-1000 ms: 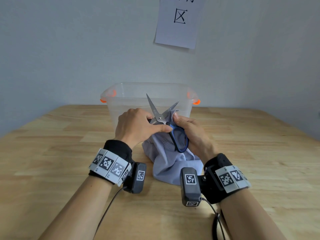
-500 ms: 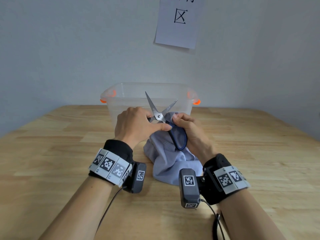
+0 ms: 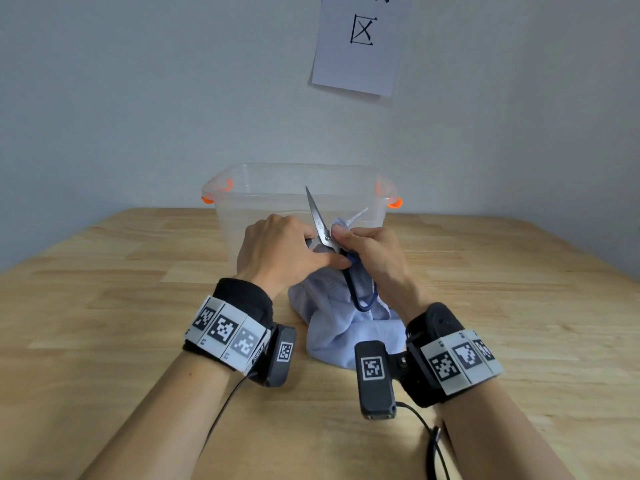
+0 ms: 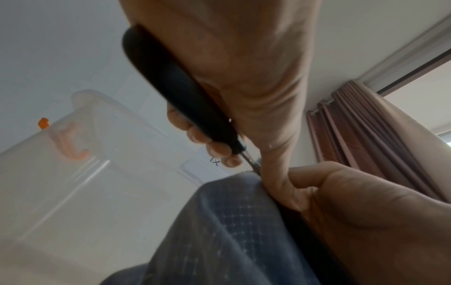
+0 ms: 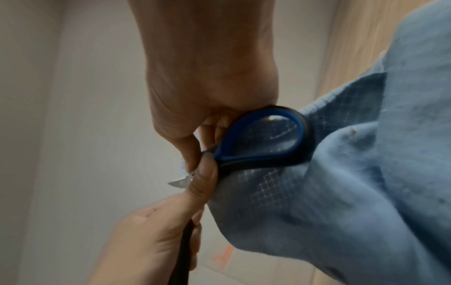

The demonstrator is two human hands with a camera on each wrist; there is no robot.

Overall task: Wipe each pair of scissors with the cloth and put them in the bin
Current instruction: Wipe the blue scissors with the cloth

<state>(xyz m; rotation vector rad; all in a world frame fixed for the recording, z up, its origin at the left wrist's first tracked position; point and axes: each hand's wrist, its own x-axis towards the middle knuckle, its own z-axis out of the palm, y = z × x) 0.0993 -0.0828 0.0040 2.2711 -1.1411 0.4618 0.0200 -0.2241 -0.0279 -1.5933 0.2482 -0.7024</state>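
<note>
Frame centre: left hand (image 3: 280, 251) curled round black handle of scissors (image 3: 320, 225), blades splayed upward. Right hand (image 3: 375, 258) pinches blue cloth (image 3: 339, 327) onto right blade. Clear bin (image 3: 263, 188) just behind, on wooden table (image 3: 104, 306).

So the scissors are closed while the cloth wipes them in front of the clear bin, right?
Not quite. The scissors are open: the head view shows the two blades spread in a V. The rest holds: the right hand presses the cloth on one blade, in front of the clear bin.
</note>
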